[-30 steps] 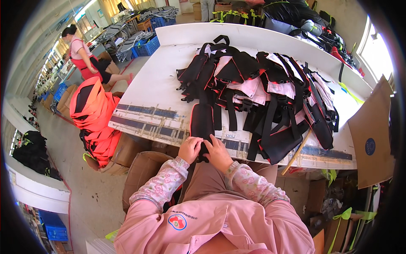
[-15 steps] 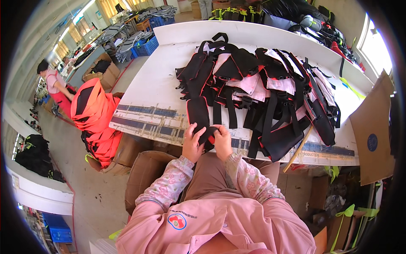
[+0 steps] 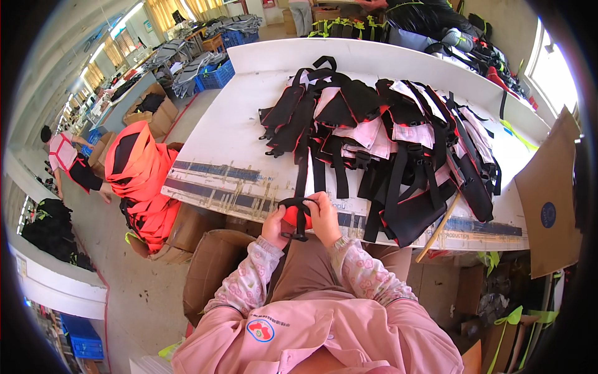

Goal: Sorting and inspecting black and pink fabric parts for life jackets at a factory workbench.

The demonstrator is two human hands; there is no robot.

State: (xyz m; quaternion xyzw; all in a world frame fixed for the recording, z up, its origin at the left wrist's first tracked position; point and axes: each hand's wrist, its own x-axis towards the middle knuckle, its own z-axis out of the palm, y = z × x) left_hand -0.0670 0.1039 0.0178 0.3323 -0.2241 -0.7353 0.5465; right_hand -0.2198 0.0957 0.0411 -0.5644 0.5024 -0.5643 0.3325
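Note:
My left hand (image 3: 275, 227) and my right hand (image 3: 324, 218) are together at the near edge of the white table (image 3: 249, 118). Both grip the end of a black strap (image 3: 303, 187) that runs up the table to a pile of black pieces with red and pink lining (image 3: 386, 137). Between my hands the strap end is folded around something red, with a black buckle (image 3: 298, 235) hanging just below. My pink floral sleeves come up from the lower edge.
A stack of orange vests (image 3: 140, 181) stands on the floor to the left, above brown cardboard boxes (image 3: 212, 255). A cardboard sheet (image 3: 548, 199) leans at the right. A wooden stick (image 3: 441, 228) lies at the table edge. A person (image 3: 71, 165) stands far left.
My hands have pulled back from the table surface to its near edge, drawing a black strap end toward me. The person at the far left has walked further away along the aisle.

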